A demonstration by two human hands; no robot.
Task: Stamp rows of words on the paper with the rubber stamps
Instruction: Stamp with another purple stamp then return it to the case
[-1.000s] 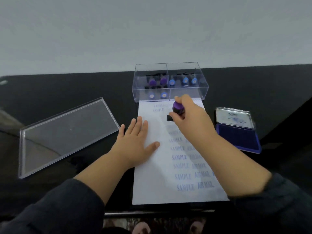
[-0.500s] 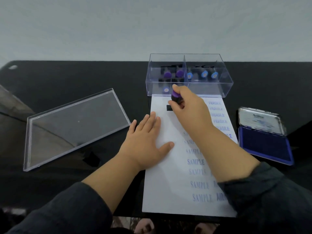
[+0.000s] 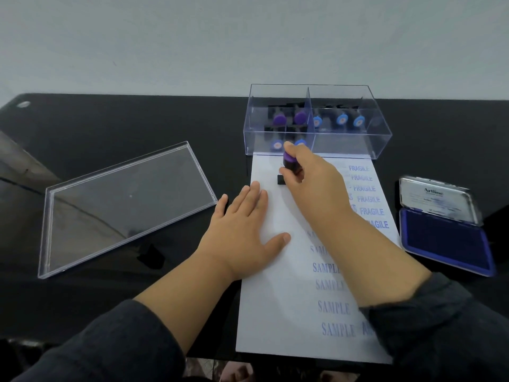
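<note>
In the head view, the right hand (image 3: 308, 180) pinches a purple-topped rubber stamp (image 3: 289, 168) with curled fingers, its black base standing on the upper part of the white paper (image 3: 278, 299), just in front of the clear stamp box (image 3: 382, 139). The left hand (image 3: 242, 235) lies flat on the paper's left edge, fingers straight and close together, thumb spread out. The open blue ink pad (image 3: 446, 244) sits on the black table (image 3: 124, 122) right of the paper.

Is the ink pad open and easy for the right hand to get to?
Probably yes. The ink pad lies open, lid tipped back, just right of the paper, with nothing between. The right hand grips a purple stamp on the sheet.
</note>
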